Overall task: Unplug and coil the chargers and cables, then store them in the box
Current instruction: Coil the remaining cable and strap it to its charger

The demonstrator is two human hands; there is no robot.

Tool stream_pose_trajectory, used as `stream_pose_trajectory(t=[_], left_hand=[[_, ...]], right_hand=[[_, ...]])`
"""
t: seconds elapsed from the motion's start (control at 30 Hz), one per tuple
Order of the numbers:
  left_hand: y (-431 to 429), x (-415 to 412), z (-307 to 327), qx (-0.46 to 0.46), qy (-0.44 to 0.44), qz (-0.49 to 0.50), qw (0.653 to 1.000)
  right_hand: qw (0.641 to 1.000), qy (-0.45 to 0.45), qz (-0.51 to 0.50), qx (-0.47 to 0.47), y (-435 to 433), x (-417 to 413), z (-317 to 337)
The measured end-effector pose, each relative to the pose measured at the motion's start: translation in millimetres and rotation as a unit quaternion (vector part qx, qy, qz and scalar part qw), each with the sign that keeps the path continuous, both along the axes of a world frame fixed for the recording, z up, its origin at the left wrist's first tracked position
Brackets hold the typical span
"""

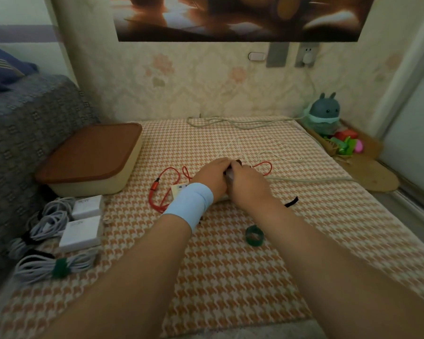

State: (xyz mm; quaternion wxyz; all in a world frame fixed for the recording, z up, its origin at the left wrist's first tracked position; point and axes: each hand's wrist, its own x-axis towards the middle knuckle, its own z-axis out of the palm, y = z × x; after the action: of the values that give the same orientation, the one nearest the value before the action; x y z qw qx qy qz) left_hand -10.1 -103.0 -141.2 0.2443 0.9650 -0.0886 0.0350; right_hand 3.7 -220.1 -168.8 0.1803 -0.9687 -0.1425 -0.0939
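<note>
The left hand (212, 176) curls its fingers over the white rectangular power strip (179, 189) on the orange houndstooth mat (230, 265). The right hand (246, 184) fingers grip a small blurred plug (228, 176), with the thin red cable (157, 196) alongside.

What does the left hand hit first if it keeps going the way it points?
The right hand: the left hand points forward-right and seems to touch it, above the power strip. Depth there is unclear.

Left hand (212, 174) and right hand (246, 184) together over a white power strip (179, 189), red cable (157, 195) alongside
</note>
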Motion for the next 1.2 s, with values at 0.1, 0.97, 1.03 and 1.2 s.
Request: stream_pose_trajectory(t=[0.1,0.97,1.03,1.2], left_hand=[[3,2,-6,-0.006,-0.006,0.008,1.000],[8,-20,14,-0.125,0.027,-0.014,0.992],[7,-32,21,-0.132,0.000,-0.034,0.991],[11,-67,35,-0.073,-0.031,-0.043,0.996]], right_hand=[[0.999,-0.008,-0.041,-0.032,8,-1,2],[0.993,0.005,0.026,0.118,-29,-27,30],[0.976,0.054,0.035,0.208,-32,-36,34],[0.944,0.137,0.075,0.290,-33,-62,41]])
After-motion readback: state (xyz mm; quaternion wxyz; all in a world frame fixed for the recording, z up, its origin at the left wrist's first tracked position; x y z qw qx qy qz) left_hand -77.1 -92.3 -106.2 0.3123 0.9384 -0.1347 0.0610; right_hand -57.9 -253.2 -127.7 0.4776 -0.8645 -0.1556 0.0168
